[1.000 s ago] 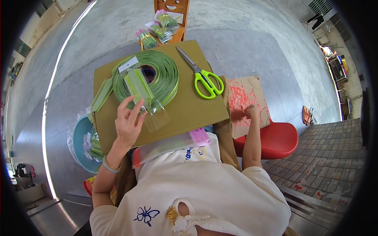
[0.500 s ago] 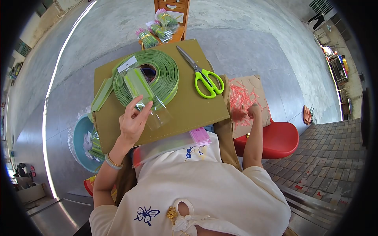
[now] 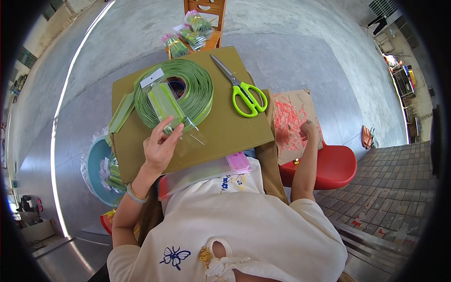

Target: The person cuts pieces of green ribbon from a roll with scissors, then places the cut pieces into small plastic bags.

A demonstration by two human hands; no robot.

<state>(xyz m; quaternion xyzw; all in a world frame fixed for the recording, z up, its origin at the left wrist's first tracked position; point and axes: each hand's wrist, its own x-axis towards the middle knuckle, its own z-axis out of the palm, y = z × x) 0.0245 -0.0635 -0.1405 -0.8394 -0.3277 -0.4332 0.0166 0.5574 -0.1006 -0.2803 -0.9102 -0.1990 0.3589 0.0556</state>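
Note:
My left hand (image 3: pixel 159 149) pinches a clear plastic sleeve (image 3: pixel 189 137) that lies on a cardboard board (image 3: pixel 225 131) across my lap. Just beyond its fingertips sits a big roll of green strip (image 3: pixel 195 89), with a stack of green sleeves (image 3: pixel 164 101) on top. My right hand (image 3: pixel 310 130) is off to the right, resting fingers down on a brown cardboard sheet (image 3: pixel 305 101) covered with thin pink strips (image 3: pixel 289 120). I cannot tell whether it grips any strips.
Green-handled scissors (image 3: pixel 242 91) lie on the board at the far right. A red chair (image 3: pixel 333 167) carries the pink-strip sheet. A wooden stool (image 3: pixel 204 23) ahead holds wrapped bundles (image 3: pixel 188 35). A blue basin (image 3: pixel 96 169) sits at my left. A pink packet (image 3: pixel 238 163) is by my chest.
My left hand closed its fingers on the clear sleeve and pulled it slightly towards me. My right hand slid a little to the right on the pink strips.

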